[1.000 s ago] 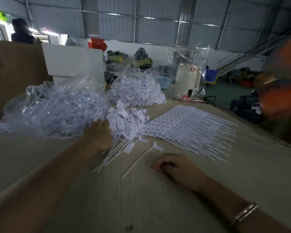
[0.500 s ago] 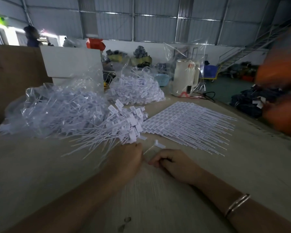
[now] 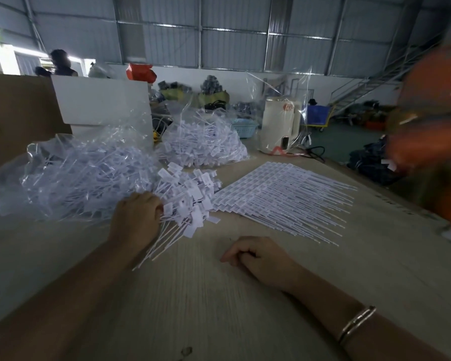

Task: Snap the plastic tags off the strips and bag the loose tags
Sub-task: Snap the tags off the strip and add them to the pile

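While no print on the tags (image 3: 190, 201) reads clearly, the left hand (image 3: 137, 220) clutches them; the right hand (image 3: 258, 259) rests curled, empty.

L hand (image 3: 136, 220) fingers curled, gripping | R hand (image 3: 258, 256) loose fist, resting

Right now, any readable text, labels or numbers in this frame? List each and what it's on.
None legible.
Loose tags: printed marks, too small to read.
Tag strips: rows of print, blurred.
White kettle: red mark, unreadable.
Table: dark edge print, blurred.
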Demonstrator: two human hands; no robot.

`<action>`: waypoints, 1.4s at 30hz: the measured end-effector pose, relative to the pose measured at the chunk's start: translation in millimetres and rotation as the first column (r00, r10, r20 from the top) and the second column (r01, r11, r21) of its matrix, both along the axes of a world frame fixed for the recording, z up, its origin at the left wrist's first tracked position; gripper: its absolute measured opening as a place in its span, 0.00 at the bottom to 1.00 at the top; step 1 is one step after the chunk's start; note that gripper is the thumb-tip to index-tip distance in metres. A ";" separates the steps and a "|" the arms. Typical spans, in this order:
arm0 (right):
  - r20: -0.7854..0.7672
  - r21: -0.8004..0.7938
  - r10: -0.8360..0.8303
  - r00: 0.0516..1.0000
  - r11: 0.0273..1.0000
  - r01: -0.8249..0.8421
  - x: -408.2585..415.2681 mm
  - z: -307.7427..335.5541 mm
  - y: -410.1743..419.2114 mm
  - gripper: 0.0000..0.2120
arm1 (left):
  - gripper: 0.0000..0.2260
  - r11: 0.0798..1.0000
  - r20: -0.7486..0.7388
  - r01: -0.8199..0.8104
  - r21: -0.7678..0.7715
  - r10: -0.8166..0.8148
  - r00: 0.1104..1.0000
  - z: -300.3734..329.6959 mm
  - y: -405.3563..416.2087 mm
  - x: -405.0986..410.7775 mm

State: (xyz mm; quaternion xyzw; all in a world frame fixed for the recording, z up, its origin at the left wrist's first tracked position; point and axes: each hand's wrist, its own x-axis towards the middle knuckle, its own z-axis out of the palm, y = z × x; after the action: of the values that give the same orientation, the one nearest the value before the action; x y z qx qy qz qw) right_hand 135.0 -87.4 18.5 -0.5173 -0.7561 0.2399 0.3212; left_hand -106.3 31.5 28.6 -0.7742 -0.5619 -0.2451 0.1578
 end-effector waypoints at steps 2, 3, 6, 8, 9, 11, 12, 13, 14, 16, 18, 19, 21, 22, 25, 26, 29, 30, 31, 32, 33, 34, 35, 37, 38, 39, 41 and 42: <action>-0.009 -0.009 0.003 1.000 1.000 -0.003 1.1 0.1 1.1 0.19 | 0.05 0.997 0.097 0.012 0.075 -0.019 0.995 1.0 -3.9 5.7; -0.013 -0.013 0.002 1.000 1.000 -0.003 1.1 0.7 1.6 0.19 | 0.04 0.992 0.133 0.023 0.123 -0.039 0.990 2.5 -7.3 9.9; -0.029 -0.024 -0.003 1.000 1.000 0.002 1.4 3.1 2.4 0.19 | 0.04 0.965 0.146 0.112 0.235 -0.149 0.978 9.2 -20.6 25.2; -0.033 -0.029 -0.017 0.999 0.999 0.016 2.5 4.7 4.4 0.18 | 0.06 0.939 0.080 0.200 0.280 -0.230 0.970 14.7 -30.9 41.5; -0.027 -0.026 -0.035 0.999 0.999 0.035 3.2 5.9 6.8 0.18 | 0.06 0.926 0.030 0.247 0.286 -0.266 0.963 17.5 -34.4 50.8; -0.008 0.043 -0.117 0.993 0.992 0.118 5.0 11.7 16.6 0.16 | 0.06 0.903 -0.063 0.347 0.252 -0.343 0.937 18.9 -37.6 68.7; 0.024 0.128 -0.175 0.984 0.977 0.170 7.0 15.9 25.7 0.14 | 0.06 0.895 -0.103 0.383 0.228 -0.369 0.924 16.8 -36.9 75.8; 0.078 0.222 -0.224 0.971 0.954 0.202 9.6 20.2 36.2 0.13 | 0.08 0.894 -0.139 0.396 0.210 -0.374 0.917 14.1 -34.3 81.2; 0.166 0.295 -0.255 0.953 0.934 0.199 12.6 23.8 48.6 0.12 | 0.10 0.901 -0.174 0.389 0.191 -0.359 0.917 10.5 -29.1 83.9; 0.398 0.315 -0.312 0.863 0.930 0.191 17.2 25.9 74.3 0.19 | 0.15 0.942 -0.217 0.325 0.083 -0.301 0.928 2.4 -17.6 85.4; 0.555 0.246 -0.348 0.755 0.936 0.250 17.5 23.5 94.8 0.29 | 0.20 0.970 -0.229 0.241 -0.037 -0.243 0.943 -7.8 -3.1 83.4; 0.610 0.226 -0.342 0.714 0.940 0.256 15.8 20.2 102.9 0.31 | 0.21 0.978 -0.240 0.201 -0.059 -0.209 0.948 -11.9 3.2 82.1; 0.676 0.191 -0.292 0.677 0.956 0.222 11.9 13.3 111.8 0.29 | 0.23 0.988 -0.256 0.147 -0.051 -0.155 0.954 -17.4 9.7 79.7; 0.673 0.184 -0.273 0.688 0.962 0.202 12.7 10.8 113.1 0.26 | 0.23 0.989 -0.244 0.140 -0.048 -0.148 0.958 -19.2 10.8 79.0; 0.609 0.224 -0.283 0.741 0.958 0.182 30.4 6.5 104.4 0.22 | 0.23 0.989 -0.212 0.144 -0.036 -0.148 0.966 -20.4 9.0 77.1; 0.600 0.230 -0.277 0.750 0.958 0.170 40.4 6.0 99.1 0.22 | 0.23 0.989 -0.199 0.143 -0.032 -0.147 0.969 -20.0 8.6 77.2; 0.583 0.212 -0.252 0.773 0.965 0.154 74.7 6.4 76.6 0.21 | 0.23 0.992 -0.200 0.122 -0.044 -0.129 0.971 -18.1 5.6 78.6; 0.578 0.197 -0.249 0.777 0.967 0.163 87.2 6.8 68.2 0.20 | 0.22 0.993 -0.206 0.115 -0.035 -0.120 0.971 -18.4 5.5 79.1; 0.575 0.179 -0.248 0.780 0.968 0.176 98.8 7.6 60.7 0.20 | 0.22 0.993 -0.206 0.114 -0.023 -0.116 0.972 -18.9 5.1 79.6; 0.568 0.155 -0.248 0.785 0.969 0.194 109.4 8.2 54.4 0.19 | 0.21 0.992 -0.195 0.125 -0.004 -0.123 0.973 -18.8 4.4 80.0; 0.549 0.127 -0.247 0.799 0.969 0.213 117.7 9.2 49.9 0.17 | 0.20 0.989 -0.179 0.149 0.021 -0.143 0.974 -18.3 2.9 80.1; 0.501 0.089 -0.250 0.828 0.967 0.239 122.1 11.5 47.2 0.15 | 0.18 0.983 -0.164 0.177 0.048 -0.167 0.972 -18.0 0.9 80.4; 0.422 0.047 -0.262 0.868 0.962 0.267 122.6 14.6 46.9 0.13 | 0.16 0.976 -0.151 0.204 0.071 -0.191 0.970 -18.7 0.0 81.1; 0.265 0.045 -0.332 0.905 0.942 0.333 116.5 19.3 53.0 0.10 | 0.15 0.963 -0.137 0.244 0.116 -0.227 0.964 -19.3 -0.7 82.3; 0.240 0.114 -0.404 0.883 0.915 0.388 111.6 22.0 58.1 0.09 | 0.15 0.958 -0.138 0.258 0.126 -0.241 0.961 -19.0 -0.7 82.8; 0.242 0.205 -0.493 0.835 0.868 0.453 107.6 25.2 64.6 0.08 | 0.14 0.952 -0.137 0.272 0.142 -0.254 0.958 -19.1 -0.7 82.9; 0.267 0.301 -0.649 0.712 0.758 0.578 106.7 31.1 79.6 0.11 | 0.12 0.941 -0.122 0.292 0.172 -0.274 0.954 -21.9 0.4 81.2; 0.307 0.270 -0.697 0.648 0.717 0.643 109.1 33.0 87.4 0.14 | 0.11 0.940 -0.110 0.293 0.174 -0.277 0.955 -23.2 1.4 79.8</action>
State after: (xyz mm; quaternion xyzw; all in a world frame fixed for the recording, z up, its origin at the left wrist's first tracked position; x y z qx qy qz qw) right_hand 244.1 0.0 51.5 -0.7735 -0.5728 -0.0559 0.2655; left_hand -26.5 32.8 5.5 -0.8384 -0.4110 -0.2848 0.2168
